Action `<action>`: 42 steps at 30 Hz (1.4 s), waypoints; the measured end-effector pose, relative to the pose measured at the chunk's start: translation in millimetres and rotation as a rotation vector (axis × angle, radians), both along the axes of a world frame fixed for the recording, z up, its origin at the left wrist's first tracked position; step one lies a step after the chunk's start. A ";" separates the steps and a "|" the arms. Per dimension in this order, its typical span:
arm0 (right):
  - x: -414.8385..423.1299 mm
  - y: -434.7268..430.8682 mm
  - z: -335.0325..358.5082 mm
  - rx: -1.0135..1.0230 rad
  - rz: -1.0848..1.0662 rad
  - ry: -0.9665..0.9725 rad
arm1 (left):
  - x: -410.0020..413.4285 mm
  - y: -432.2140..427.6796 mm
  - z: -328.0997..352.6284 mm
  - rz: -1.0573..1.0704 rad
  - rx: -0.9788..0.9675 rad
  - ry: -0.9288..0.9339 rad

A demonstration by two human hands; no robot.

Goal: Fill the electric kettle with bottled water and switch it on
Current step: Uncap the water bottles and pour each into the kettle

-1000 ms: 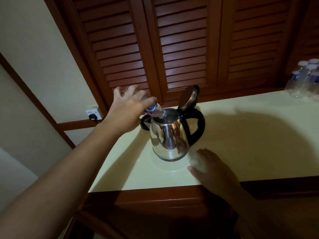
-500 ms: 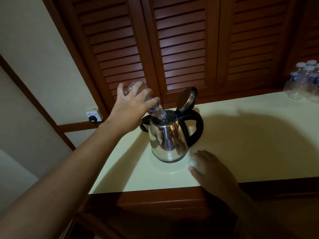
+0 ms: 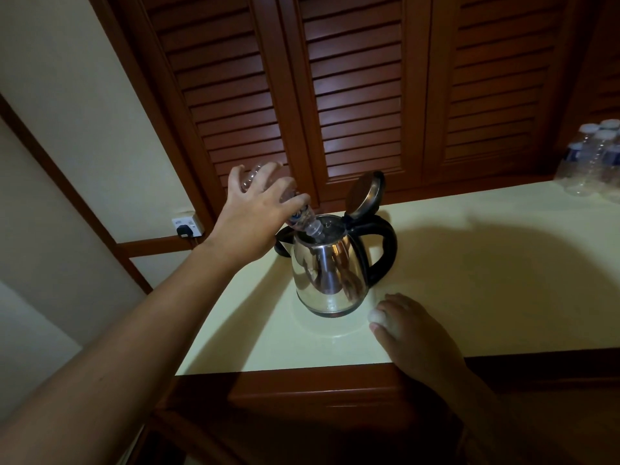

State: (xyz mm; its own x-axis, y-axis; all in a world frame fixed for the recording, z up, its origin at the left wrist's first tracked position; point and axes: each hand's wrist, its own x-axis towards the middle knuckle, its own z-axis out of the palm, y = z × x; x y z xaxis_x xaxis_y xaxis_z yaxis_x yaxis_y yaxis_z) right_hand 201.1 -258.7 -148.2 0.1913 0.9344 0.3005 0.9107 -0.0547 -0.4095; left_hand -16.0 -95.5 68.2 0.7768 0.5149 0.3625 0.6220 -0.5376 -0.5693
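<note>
A person's left hand (image 3: 255,216) grips a clear plastic water bottle (image 3: 302,220) around its body, fingers curled over it. The bottle is tipped steeply, with its neck inside the mouth of a polished stainless-steel electric kettle with a black handle (image 3: 330,276). The right hand (image 3: 412,333) rests on the pale yellow countertop (image 3: 486,280) just beside the kettle's foot. A small white round object (image 3: 377,316), probably the bottle's cap, sits at its fingertips; whether it is pinched or only lies against them cannot be told.

The kettle stands upright near the counter's front edge, its hinged metal lid (image 3: 364,194) swung open. Behind it are dark louvred wooden doors (image 3: 355,95). A white wall socket with a black plug (image 3: 186,226) is at the left, and a cluster of capped clear bottles (image 3: 590,159) is at the far right, well apart from the kettle.

The filling step appears to be under way, though the stream and the water level cannot be made out. Next, the bottle likely needs righting and lifting clear of the rim without knocking the kettle. Then the lid must be closed and the switch, unseen from this angle, pressed.
</note>
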 end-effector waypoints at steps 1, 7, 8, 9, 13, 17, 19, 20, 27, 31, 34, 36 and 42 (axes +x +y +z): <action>-0.3 -0.3 1.1 0.013 0.001 -0.001 | -0.1 -0.5 -0.1 0.001 0.000 0.001; -0.2 -0.9 0.5 0.017 0.014 0.055 | -2.2 -4.0 1.7 0.080 -0.039 -0.030; -1.0 -1.0 3.9 0.026 0.018 0.078 | -4.8 -5.1 1.2 0.104 -0.073 -0.061; -1.8 -2.0 9.0 0.037 0.016 0.109 | -8.1 -7.4 -0.1 0.122 -0.117 -0.117; -1.9 -13.5 36.1 0.149 -0.046 0.287 | -23.7 -41.1 -17.3 0.082 -0.432 -0.609; 0.8 -27.7 69.1 0.262 0.031 0.422 | -32.0 -97.7 -60.1 -0.133 -0.780 -0.858; 2.9 -33.7 85.5 0.236 0.126 0.363 | -30.9 -115.3 -80.2 -0.195 -0.873 -0.832; 5.1 -36.8 92.3 0.206 0.167 0.340 | -29.2 -120.6 -88.2 -0.211 -0.899 -0.809; 23.5 -56.4 109.5 0.066 0.203 0.304 | -9.3 -128.6 -102.9 -0.245 -1.080 -0.816; 32.6 -66.0 110.8 0.145 0.235 0.370 | 3.7 -121.2 -101.3 -0.266 -1.159 -0.819; 37.1 -71.7 113.2 0.216 0.260 0.324 | 12.1 -118.3 -100.0 -0.275 -1.257 -0.826; 40.2 -73.5 114.4 0.238 0.270 0.302 | 18.6 -116.8 -99.7 -0.262 -1.350 -0.861; 50.6 -77.0 118.3 0.269 0.263 0.302 | 37.7 -110.9 -110.4 -0.253 -1.938 -1.085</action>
